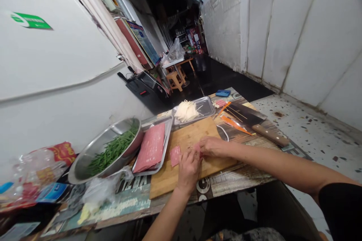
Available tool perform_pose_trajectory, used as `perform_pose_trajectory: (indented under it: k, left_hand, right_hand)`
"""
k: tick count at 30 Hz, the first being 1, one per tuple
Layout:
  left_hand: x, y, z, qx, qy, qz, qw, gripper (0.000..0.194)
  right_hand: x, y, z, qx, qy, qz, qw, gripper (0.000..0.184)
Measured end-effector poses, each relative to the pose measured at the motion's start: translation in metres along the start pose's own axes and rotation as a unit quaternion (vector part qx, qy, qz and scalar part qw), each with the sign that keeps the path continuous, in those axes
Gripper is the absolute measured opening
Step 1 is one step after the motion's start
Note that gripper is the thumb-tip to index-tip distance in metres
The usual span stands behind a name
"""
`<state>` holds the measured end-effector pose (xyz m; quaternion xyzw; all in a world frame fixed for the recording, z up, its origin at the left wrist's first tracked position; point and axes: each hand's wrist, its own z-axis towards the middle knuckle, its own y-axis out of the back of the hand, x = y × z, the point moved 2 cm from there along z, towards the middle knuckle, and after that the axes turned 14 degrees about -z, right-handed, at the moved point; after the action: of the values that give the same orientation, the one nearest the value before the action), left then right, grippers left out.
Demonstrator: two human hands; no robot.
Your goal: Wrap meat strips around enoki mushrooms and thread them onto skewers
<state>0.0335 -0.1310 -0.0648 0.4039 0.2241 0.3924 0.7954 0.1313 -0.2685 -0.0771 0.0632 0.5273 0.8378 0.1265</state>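
My left hand (189, 169) is over the wooden cutting board (162, 180), its fingers bent and closed on the edge of a small pink meat slice (197, 148). From the right, my right hand (210, 147) pinches the same slice; the fingertips hide most of it. Left of my left hand, another flat piece of pink meat (175, 156) lies on the board. A metal tray beside the board bears a stack of large pink meat sheets (151, 147). Behind the board, pale enoki mushrooms (186, 110) are heaped on a second metal tray (207, 106).
A steel bowl (76, 167) of green vegetables (114, 147) stands left, near plastic bags (100, 190). Right of the board lie a wooden-handled cleaver (270, 134), orange-edged packaging (234, 124) and thin skewers (239, 112). A blue box (223, 93) sits at the far table edge.
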Motion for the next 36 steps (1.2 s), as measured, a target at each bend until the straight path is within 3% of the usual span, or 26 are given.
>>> perform_pose_trajectory:
  k: [4,9,15,19,25,28,32,36]
  left_hand:
    - [0.000,-0.001,0.006,0.038,0.029,-0.032,0.998,0.015]
    - [0.004,0.003,0.017,0.086,0.110,-0.111,0.984,0.018]
    - [0.012,0.009,0.029,0.175,0.187,-0.170,0.952,0.013]
    - [0.007,0.010,0.027,0.162,0.208,-0.149,0.953,0.015]
    - [-0.008,0.007,0.013,0.058,0.168,-0.011,0.984,0.023]
    - [-0.006,0.002,0.011,0.088,0.132,-0.006,0.987,0.017]
    - [0.001,0.003,0.018,0.139,0.150,-0.047,0.978,0.018]
    - [0.005,0.008,0.030,0.181,0.193,-0.084,0.961,0.021]
  right_hand:
    - [0.001,0.009,0.001,0.026,0.006,-0.011,1.000,0.024]
    - [0.013,0.012,-0.007,0.016,-0.097,-0.073,0.992,0.021]
    - [0.018,0.006,-0.010,0.026,-0.021,-0.109,0.994,0.018]
    - [0.004,0.007,0.001,0.071,-0.021,0.002,0.997,0.018]
    - [-0.016,0.015,0.016,0.152,-0.007,0.133,0.979,0.016]
    - [-0.023,0.016,0.021,0.181,-0.012,0.174,0.968,0.014]
    - [-0.024,0.021,0.021,0.202,-0.037,0.189,0.960,0.015]
    - [-0.010,0.026,0.009,0.160,-0.081,0.079,0.981,0.018]
